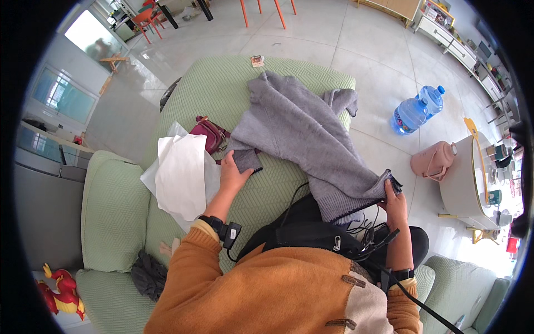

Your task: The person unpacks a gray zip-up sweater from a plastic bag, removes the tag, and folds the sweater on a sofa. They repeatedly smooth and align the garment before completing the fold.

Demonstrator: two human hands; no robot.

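Observation:
A grey knitted sweater [292, 125] with dark trim along its edges lies spread over a light green quilted sofa cover [217, 79] and reaches my lap. My right hand [395, 204] pinches a corner of the ribbed hem, thumb on top, and lifts it a little. At the sleeve's cuff [246, 160] is my left hand [234, 173], thumb and forefinger spread on either side of it. Its other fingers are partly hidden. White paper sheets [181, 173] on a translucent plastic bag [150, 179] lie just left of that hand. Behind the cuff sits a maroon pouch [210, 135].
Two blue water bottles [411, 115] and a pink thermos jug [434, 160] stand at right, beside a white table [457, 179]. Black cables [369, 234] cross my lap. A dark crumpled cloth [149, 275] rests at left. A small card [257, 61] lies at the far edge.

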